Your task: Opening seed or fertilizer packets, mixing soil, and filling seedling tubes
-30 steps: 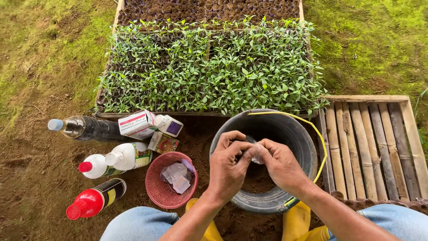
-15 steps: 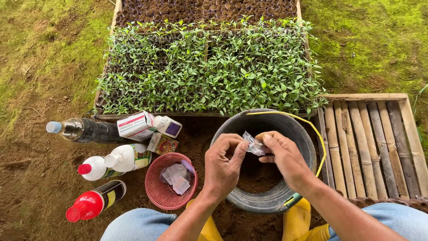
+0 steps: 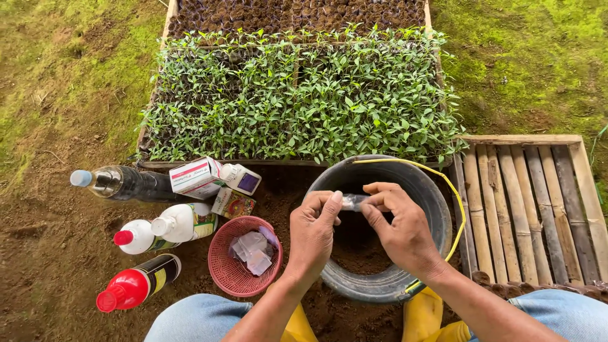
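Note:
My left hand [image 3: 314, 233] and my right hand [image 3: 400, 230] are together over a black rubber bucket [image 3: 380, 282] that has dark soil in its bottom. Both pinch a small clear plastic sachet [image 3: 352, 202] between thumbs and fingers. The bucket has a yellow cord handle [image 3: 443, 183]. To the left of the bucket sits a small red mesh basket [image 3: 228, 272] holding several small packets.
Behind the bucket lies a tray of green seedlings [image 3: 297, 101]. Left of the basket lie several bottles [image 3: 136, 284], a dark bottle [image 3: 126, 183] and small boxes [image 3: 196, 177] on bare soil. An empty bamboo-slat tray [image 3: 532, 202] is at the right. My yellow boots [image 3: 430, 316] flank the bucket.
My hands shifted slightly and brought the sachet level between them; the left thumb now presses on its left end.

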